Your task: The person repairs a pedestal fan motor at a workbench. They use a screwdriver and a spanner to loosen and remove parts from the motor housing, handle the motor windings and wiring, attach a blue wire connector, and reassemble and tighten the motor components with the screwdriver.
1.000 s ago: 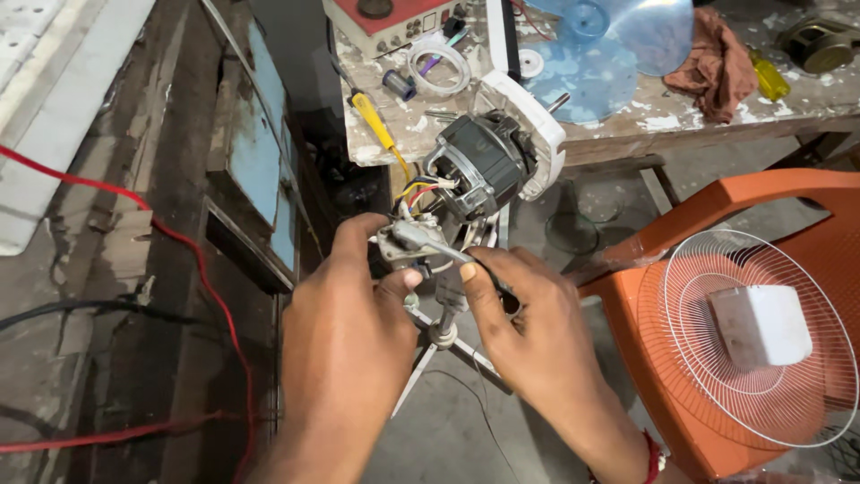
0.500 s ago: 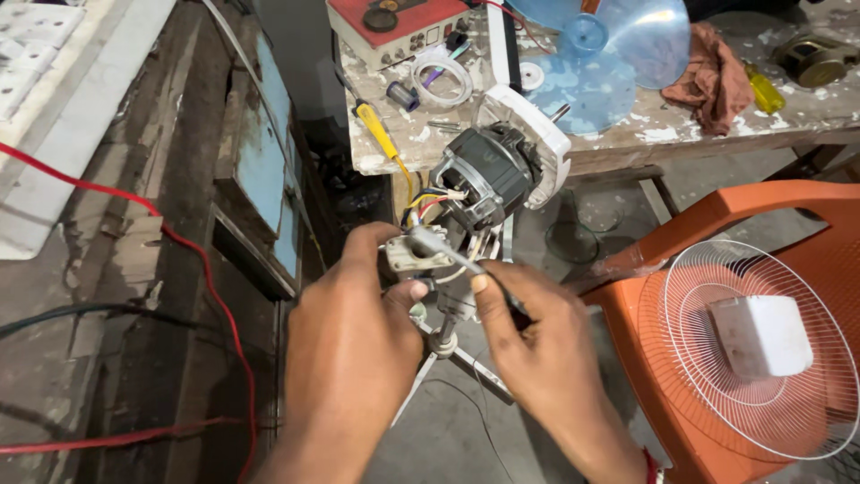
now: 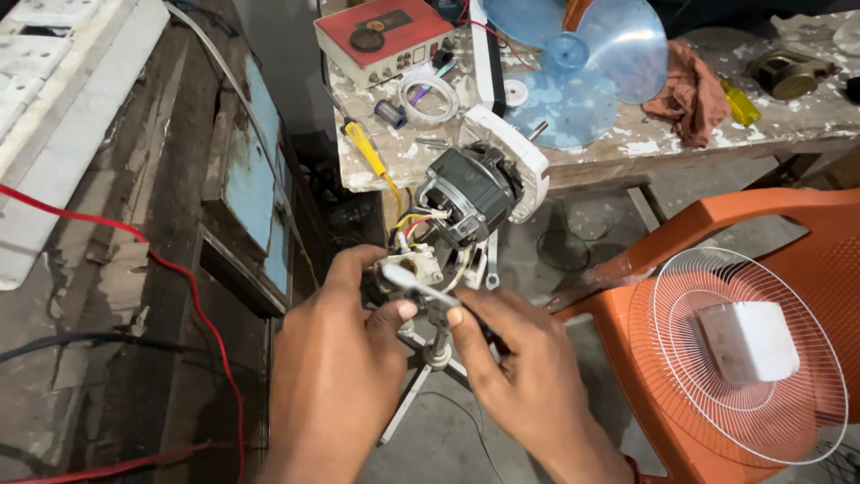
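We have both hands on the bared fan motor (image 3: 470, 193), which sits on its stand (image 3: 436, 351) in front of the table (image 3: 627, 148), tilted with its white front plate (image 3: 515, 157) toward the table edge. Our left hand (image 3: 345, 358) pinches the small cream switch block (image 3: 414, 267) just under the motor, thumb and forefinger closed on it. Our right hand (image 3: 524, 376) has its grip closed on a slim white-tipped tool (image 3: 421, 284), whose end lies against that block.

We judge the motor heavy and stiff, with its weight in the dark iron core; the core or the white plate would be the safe places to take it. The coloured wires (image 3: 414, 224) running from the motor down to the block look thin and soft, and we would not pull or carry by them. The block itself seems light, hard plastic, small enough to slip, so a pinch on its flat sides suits it. The stand looks narrow-footed, so the load up top could tip.

On the table lie a yellow screwdriver (image 3: 367, 148), a red-topped box (image 3: 383, 40) and a blue blade (image 3: 591, 63). An orange chair (image 3: 743, 215) to the right carries the wire guard (image 3: 748, 358).
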Motion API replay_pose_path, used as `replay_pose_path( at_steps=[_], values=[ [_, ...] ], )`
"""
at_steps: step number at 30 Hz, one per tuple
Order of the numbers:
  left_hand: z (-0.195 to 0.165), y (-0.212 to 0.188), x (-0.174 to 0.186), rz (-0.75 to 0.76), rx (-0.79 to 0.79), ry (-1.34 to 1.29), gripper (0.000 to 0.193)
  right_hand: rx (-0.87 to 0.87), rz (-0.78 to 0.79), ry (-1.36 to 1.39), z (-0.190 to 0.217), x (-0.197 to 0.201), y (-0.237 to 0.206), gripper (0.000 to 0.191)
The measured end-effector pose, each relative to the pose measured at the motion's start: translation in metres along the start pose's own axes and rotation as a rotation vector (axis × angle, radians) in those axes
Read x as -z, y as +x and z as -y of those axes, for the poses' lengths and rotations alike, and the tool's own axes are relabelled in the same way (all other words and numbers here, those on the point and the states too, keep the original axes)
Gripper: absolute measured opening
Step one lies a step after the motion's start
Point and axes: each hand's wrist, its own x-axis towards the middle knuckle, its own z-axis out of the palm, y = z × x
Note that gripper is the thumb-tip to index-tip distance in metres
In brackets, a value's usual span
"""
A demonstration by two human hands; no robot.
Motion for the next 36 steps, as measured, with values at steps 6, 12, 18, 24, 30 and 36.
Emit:
replay_pose_path(
  at_steps=[6, 12, 18, 24, 30, 36],
  values=[
    [-0.001, -0.001, 0.0, -0.01, -0.047, -0.008, 0.044, -0.019, -0.029, -0.089, -0.007, 0.005, 0.006, 0.025],
    [-0.004, -0.001, 0.0, -0.005, -0.022, 0.005, 0.046, 0.044, 0.018, -0.004, 0.002, -0.003, 0.002, 0.026],
    [-0.006, 0.0, 0.002, 0.008, 0.018, 0.008, 0.046, -0.058, -0.041, -0.071, -0.002, 0.0, 0.021, 0.025],
    [-0.005, 0.0, 0.0, 0.005, 0.022, 0.018, 0.048, 0.129, -0.023, -0.02, -0.003, 0.002, 0.014, 0.024],
    [-0.003, -0.001, 0.0, 0.021, 0.02, 0.033, 0.042, -0.006, -0.018, -0.006, -0.002, 0.003, 0.016, 0.024],
    [0.001, -0.001, -0.003, -0.073, -0.073, 0.035, 0.045, 0.05, 0.013, 0.021, 0.007, 0.005, 0.007, 0.023]
  ],
)
